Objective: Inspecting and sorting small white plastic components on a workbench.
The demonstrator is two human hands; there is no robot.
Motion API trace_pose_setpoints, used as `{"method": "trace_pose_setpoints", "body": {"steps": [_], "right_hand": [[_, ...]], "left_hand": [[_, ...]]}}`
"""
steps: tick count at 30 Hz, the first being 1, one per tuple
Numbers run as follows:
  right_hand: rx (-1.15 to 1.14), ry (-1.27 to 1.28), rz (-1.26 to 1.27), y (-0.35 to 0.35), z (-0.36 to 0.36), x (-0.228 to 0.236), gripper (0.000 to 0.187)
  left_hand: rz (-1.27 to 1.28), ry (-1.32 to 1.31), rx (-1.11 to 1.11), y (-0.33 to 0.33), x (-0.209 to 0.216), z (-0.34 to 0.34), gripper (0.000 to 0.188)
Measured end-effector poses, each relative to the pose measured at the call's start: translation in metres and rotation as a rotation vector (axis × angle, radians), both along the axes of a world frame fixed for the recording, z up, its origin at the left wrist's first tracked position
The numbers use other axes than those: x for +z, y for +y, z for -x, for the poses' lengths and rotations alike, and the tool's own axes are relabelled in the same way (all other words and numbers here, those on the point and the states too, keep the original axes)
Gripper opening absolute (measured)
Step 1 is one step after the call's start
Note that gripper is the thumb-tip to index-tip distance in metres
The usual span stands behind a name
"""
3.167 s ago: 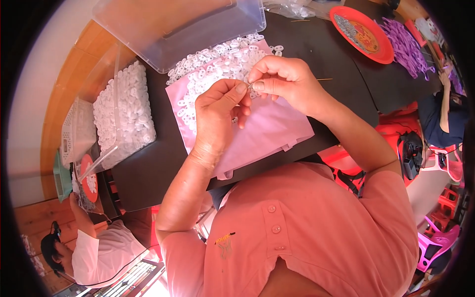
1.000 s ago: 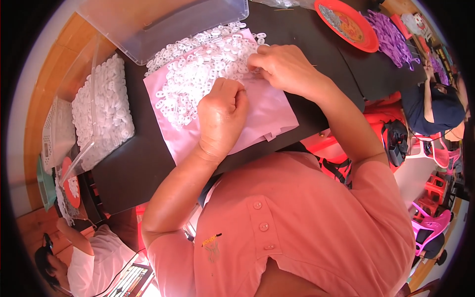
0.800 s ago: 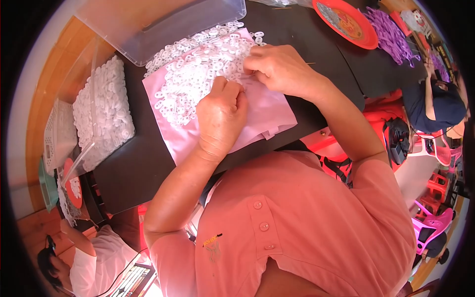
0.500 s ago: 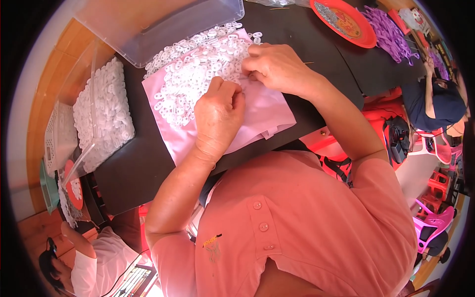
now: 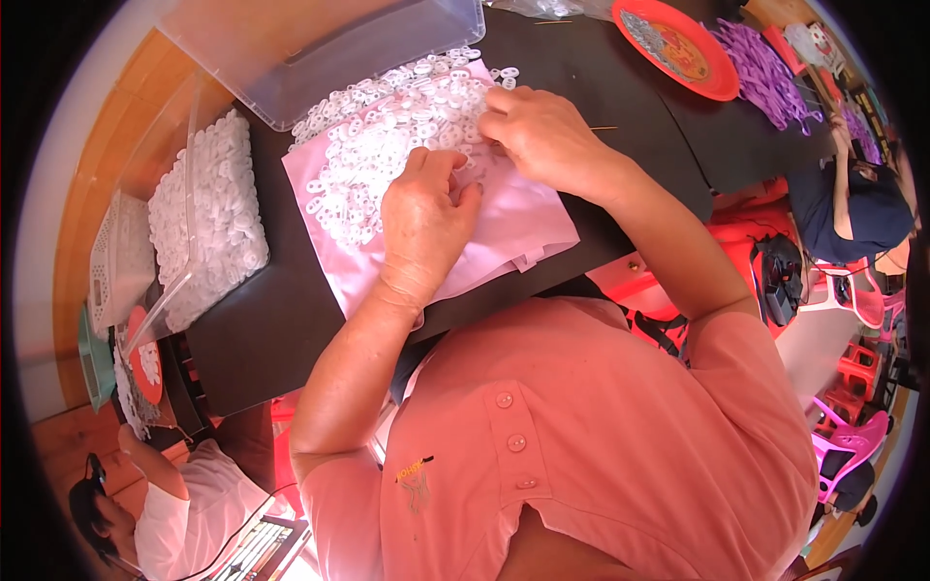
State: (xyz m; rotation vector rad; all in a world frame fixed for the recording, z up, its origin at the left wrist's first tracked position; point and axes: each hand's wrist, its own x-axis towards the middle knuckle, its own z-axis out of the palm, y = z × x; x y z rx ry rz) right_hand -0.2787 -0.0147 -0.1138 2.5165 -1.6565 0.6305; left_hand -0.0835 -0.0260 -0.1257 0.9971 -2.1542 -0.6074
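A heap of small white oval plastic pieces with two holes each (image 5: pixel 358 165) lies on a folded pink cloth (image 5: pixel 523 228) in front of me. At the near edge of the heap is my left hand (image 5: pixel 426 213), its thumb and forefinger parted with a gap between them; nothing shows in that gap. My right hand (image 5: pixel 542 136) reaches over the right side of the heap, fingers curled down and drawn together. Its fingertips are partly hidden, so whatever they pinch cannot be made out.
Behind the heap stands a clear plastic bin (image 5: pixel 329 58). Another clear bin full of white pieces (image 5: pixel 218 208) is at the left. A red plate (image 5: pixel 678 48) and purple strips (image 5: pixel 765 73) lie at the far right. Other people sit at both sides.
My left thumb and forefinger have moved apart from a closer pinch. My right hand has shifted very slightly and stays curled at the heap.
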Motion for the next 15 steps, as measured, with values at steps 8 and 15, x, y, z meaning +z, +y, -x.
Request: {"method": "trace_pose_setpoints", "body": {"steps": [8,15], "right_hand": [[0.038,-0.008,0.000,0.0008,0.0040,0.0028,0.013],[-0.006,0.020,0.017,-0.0020,-0.0003,-0.0022,0.012]], "left_hand": [[-0.048,0.090,-0.015,-0.0005,-0.0007,-0.0008,0.018],[-0.057,0.084,-0.015,-0.0015,-0.0026,-0.0020,0.016]]}}
